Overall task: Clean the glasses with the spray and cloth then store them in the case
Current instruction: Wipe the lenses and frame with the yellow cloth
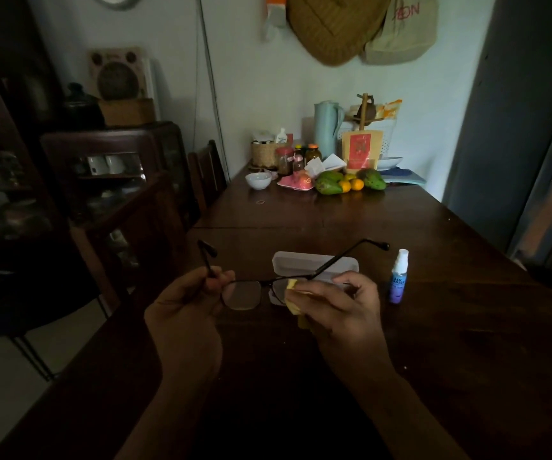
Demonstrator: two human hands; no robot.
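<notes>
Hands meet over a dark wooden table (433, 327) in a dimly lit room. The left hand (185, 310) pinches the glasses (244, 293) by one temple arm near the hinge, holding the frame above the tabletop with both arms unfolded and pointing away from the person. The right hand (341, 303) presses a folded yellow cloth (292, 287) between thumb and fingers onto the right-side lens; the other lens is uncovered. Just behind the hands, a white case (314, 263) lies open on the table, partly hidden by the frame. To its right, nearer the table's right edge, stands a small spray bottle (399, 277), upright with a white nozzle, clear of both hands. At the table's far end, against the wall, sit mangoes and oranges (347, 184), a white bowl (258, 180), jars and a pale blue jug (326, 127).
</notes>
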